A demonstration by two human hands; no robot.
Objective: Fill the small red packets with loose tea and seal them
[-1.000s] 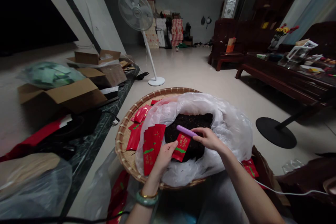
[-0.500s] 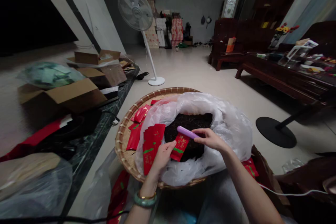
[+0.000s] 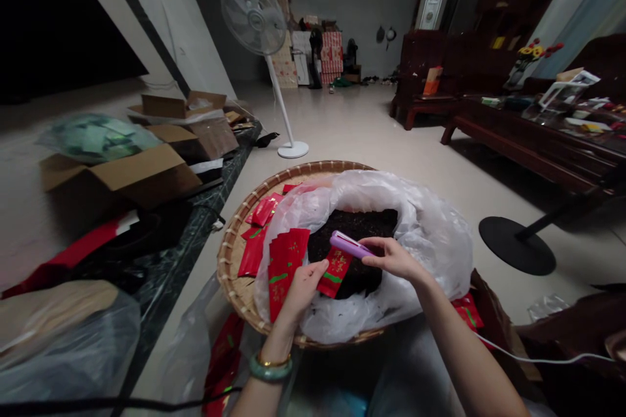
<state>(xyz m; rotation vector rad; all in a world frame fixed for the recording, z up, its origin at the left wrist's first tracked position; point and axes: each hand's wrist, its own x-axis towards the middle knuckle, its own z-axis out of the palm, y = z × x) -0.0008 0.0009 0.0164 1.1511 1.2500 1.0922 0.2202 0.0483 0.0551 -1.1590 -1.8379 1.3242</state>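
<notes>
Our left grip (image 3: 308, 281) pinches a red packet (image 3: 334, 275), our right grip (image 3: 392, 257) a purple clamp (image 3: 349, 245) at its top; aligning them seems in hand, calling next for steadiness.

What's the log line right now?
left hand: holds red packet | right hand: holds purple tool, by packet's top | below: dark material

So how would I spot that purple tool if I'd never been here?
Find the round woven tray, then the dark heap in the plastic bag on it. Above the heap, the right hand holds the tool: slim, purple, among red packets.
</notes>
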